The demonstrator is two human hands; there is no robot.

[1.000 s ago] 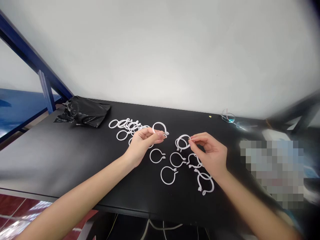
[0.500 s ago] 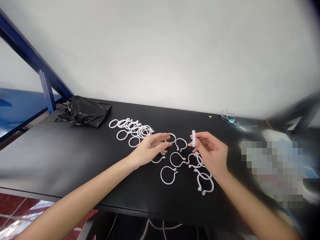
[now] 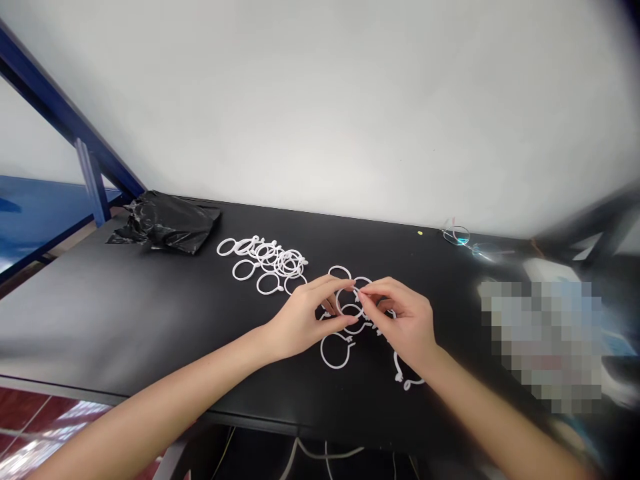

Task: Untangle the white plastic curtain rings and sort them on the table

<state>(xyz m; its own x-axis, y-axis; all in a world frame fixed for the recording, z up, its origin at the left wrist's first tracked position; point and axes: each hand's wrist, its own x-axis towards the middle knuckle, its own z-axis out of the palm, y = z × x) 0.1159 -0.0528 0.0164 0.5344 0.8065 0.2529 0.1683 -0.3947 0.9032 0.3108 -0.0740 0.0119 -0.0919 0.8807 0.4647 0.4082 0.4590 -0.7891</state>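
Ring [image 3: 337, 303] sits between my two hands, nearer me than the black bag [image 3: 173, 223] and well to its right. My right hand [image 3: 407, 323] pinches its rim at thumb and fingertips; my left hand [image 3: 300, 320] curves around it, thumb and forefinger spread at opposite edges (whether they press, I cannot tell). Just right of the bag and nearer me, a pile of rings [image 3: 287, 263] lies on the table [image 3: 150, 313]; farther right of it, open rings [image 3: 335, 367] lie under and around my fingers. I judge the step in hand to be steadying this one two-handed; the next move calls for a firm left hold and gentle right fingertips, as the thin band probably flexes.
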